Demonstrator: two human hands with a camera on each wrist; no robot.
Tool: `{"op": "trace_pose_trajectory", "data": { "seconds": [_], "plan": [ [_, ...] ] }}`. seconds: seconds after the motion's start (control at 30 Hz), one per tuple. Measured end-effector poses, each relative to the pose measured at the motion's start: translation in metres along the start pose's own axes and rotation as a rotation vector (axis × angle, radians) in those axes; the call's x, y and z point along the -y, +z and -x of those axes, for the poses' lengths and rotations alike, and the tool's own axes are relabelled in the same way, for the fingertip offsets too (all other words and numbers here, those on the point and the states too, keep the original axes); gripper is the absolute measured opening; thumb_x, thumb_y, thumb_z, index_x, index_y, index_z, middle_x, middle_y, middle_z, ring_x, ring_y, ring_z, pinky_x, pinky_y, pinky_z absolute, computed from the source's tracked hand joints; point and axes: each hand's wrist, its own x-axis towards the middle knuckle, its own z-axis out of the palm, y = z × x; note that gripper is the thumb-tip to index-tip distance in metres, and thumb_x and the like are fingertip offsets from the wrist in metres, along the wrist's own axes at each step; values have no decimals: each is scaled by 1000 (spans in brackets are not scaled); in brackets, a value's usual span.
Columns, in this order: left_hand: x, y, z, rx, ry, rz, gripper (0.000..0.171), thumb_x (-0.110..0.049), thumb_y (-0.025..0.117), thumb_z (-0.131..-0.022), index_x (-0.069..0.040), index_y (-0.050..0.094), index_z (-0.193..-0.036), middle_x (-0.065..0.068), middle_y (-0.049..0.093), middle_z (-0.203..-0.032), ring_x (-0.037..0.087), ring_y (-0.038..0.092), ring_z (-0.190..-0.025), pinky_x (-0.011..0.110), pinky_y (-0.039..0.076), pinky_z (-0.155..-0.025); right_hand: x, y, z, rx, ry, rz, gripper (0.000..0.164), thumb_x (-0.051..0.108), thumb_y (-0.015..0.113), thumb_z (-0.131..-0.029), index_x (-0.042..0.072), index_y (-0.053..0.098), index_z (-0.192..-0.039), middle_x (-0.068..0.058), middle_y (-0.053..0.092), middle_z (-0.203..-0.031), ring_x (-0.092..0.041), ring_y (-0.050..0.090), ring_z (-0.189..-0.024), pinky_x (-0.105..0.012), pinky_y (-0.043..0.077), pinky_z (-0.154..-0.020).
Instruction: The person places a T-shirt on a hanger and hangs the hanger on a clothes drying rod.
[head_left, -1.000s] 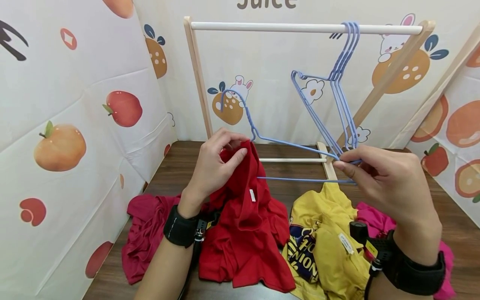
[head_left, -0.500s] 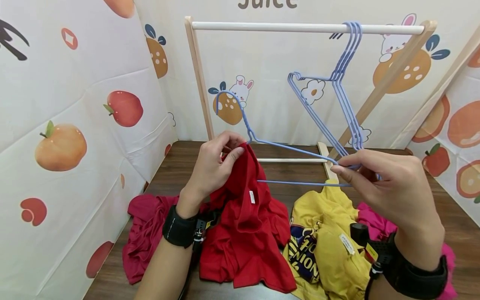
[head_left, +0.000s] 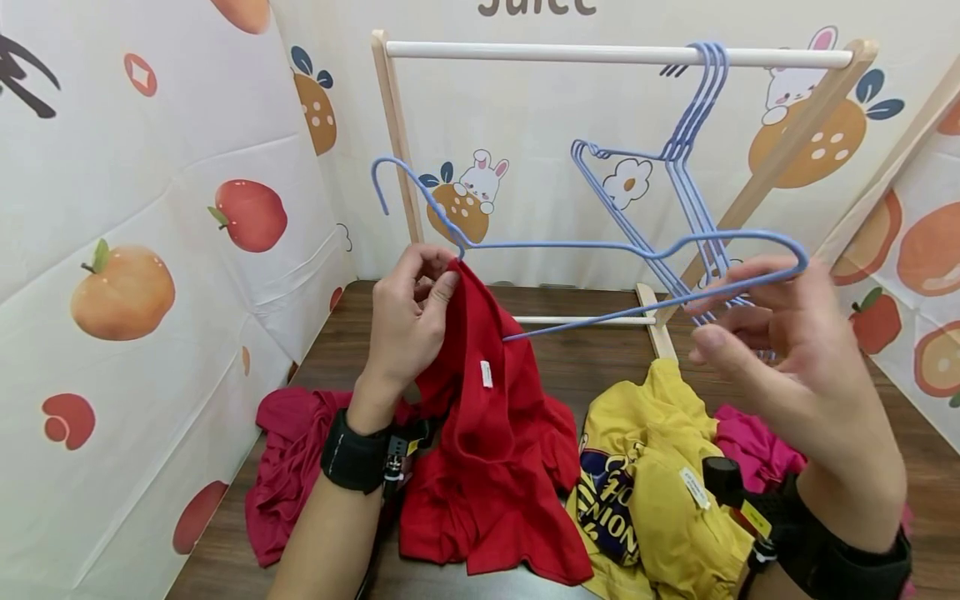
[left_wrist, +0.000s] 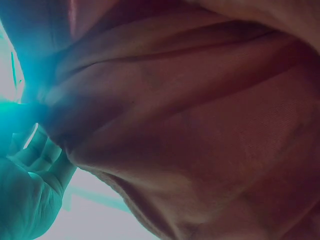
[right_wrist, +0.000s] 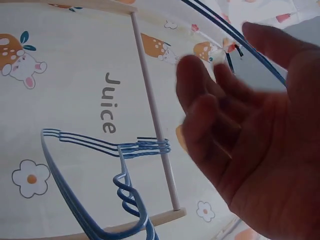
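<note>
My left hand [head_left: 411, 308] pinches the collar of a red shirt [head_left: 487, 500] between thumb and fingers, lifting it off the table. A blue wire hanger [head_left: 555, 244] has its left end inside the shirt. Its hook points up and left above my left hand, and its neck meets the fabric right by the fingertips. The hanger's right end sticks out of the collar to the right. My right hand [head_left: 795, 333] is behind and below that end, its fingers loosely bent and parted. In the right wrist view, nothing lies between its fingers. Red cloth [left_wrist: 190, 130] fills most of the left wrist view.
Several blue hangers [head_left: 686, 158] hang from the white rail of a wooden rack [head_left: 615, 53] at the back. On the dark wood table [head_left: 330, 350] lie a dark pink garment [head_left: 292, 467] at left, a yellow shirt [head_left: 675, 500] and a bright pink garment [head_left: 757, 450] at right.
My right hand has let go of the hanger's right end. The hanger has swung, its right end rising and its hook tilting left. My left hand has shifted slightly left and up with the shirt.
</note>
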Motion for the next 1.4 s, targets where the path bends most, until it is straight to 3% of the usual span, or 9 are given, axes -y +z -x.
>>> {"op": "trace_pose_trajectory", "data": {
  "seconds": [0.13, 0.27, 0.53, 0.77, 0.9, 1.03, 1.1, 1.23, 1.4],
  "plan": [
    [-2, 0, 1, -40, -10, 12, 16, -4, 60, -101, 6, 61, -113, 17, 64, -94, 15, 61, -85, 18, 57, -73, 5, 10, 0, 280, -3, 288, 31, -4, 72, -89, 17, 67, -112, 15, 66, -86, 2, 59, -70, -14, 49, -63],
    [-4, 0, 1, -54, -14, 13, 17, -4, 61, -100, 7, 62, -113, 18, 64, -94, 16, 61, -86, 19, 59, -75, 9, 29, -2, 519, 3, 317, 27, 14, 68, -98, 29, 67, -120, 23, 65, -93, 7, 59, -78, -18, 51, -66],
    [-7, 1, 1, -74, -17, 9, 17, -4, 61, -100, 7, 62, -113, 18, 64, -94, 16, 62, -86, 19, 59, -74, 11, 71, -6, 736, 19, 288, 29, 32, 61, -103, 28, 66, -132, 15, 70, -112, 8, 58, -79, -20, 52, -69],
    [-5, 1, 1, -82, -13, -1, 17, -4, 62, -100, 7, 62, -113, 17, 65, -94, 15, 61, -86, 20, 59, -75, 6, 104, -5, 961, 160, 316, 40, 40, 65, -99, 32, 63, -139, 7, 72, -121, 3, 63, -81, -21, 51, -69],
    [-6, 0, 1, -87, -10, -12, 17, -5, 61, -100, 6, 62, -113, 17, 64, -94, 16, 62, -86, 20, 59, -75, 0, 118, -4, 1026, 202, 357, 34, 39, 69, -97, 28, 69, -130, 10, 72, -106, 2, 59, -79, -23, 49, -67],
    [-7, -2, 0, -97, -18, -6, 17, -3, 62, -100, 6, 62, -113, 17, 64, -94, 15, 61, -86, 18, 58, -74, -5, 124, -2, 1035, 235, 409, 12, 37, 71, -96, 26, 71, -100, 14, 60, -74, -1, 53, -68, -24, 44, -61],
    [-8, -3, 0, -102, -25, -1, 17, -3, 62, -99, 6, 62, -113, 17, 64, -94, 15, 61, -87, 18, 57, -74, -9, 124, -2, 1018, 269, 423, 16, 37, 72, -95, 27, 66, -85, 14, 48, -61, -2, 46, -59, -24, 38, -56],
    [-8, -6, -1, -106, -46, 7, 17, -3, 62, -99, 6, 62, -114, 17, 64, -95, 15, 60, -88, 17, 56, -72, -14, 117, -2, 962, 322, 466, 30, 39, 76, -91, 27, 57, -71, 12, 39, -54, -4, 39, -52, -24, 31, -52],
    [-6, -12, -2, -103, -63, 31, 18, -3, 61, -100, 6, 61, -115, 17, 64, -97, 15, 59, -91, 19, 55, -72, -17, 102, -6, 901, 343, 521, 29, 43, 77, -89, 30, 60, -69, 14, 46, -56, -3, 44, -54, -23, 34, -51]
  ]
}}
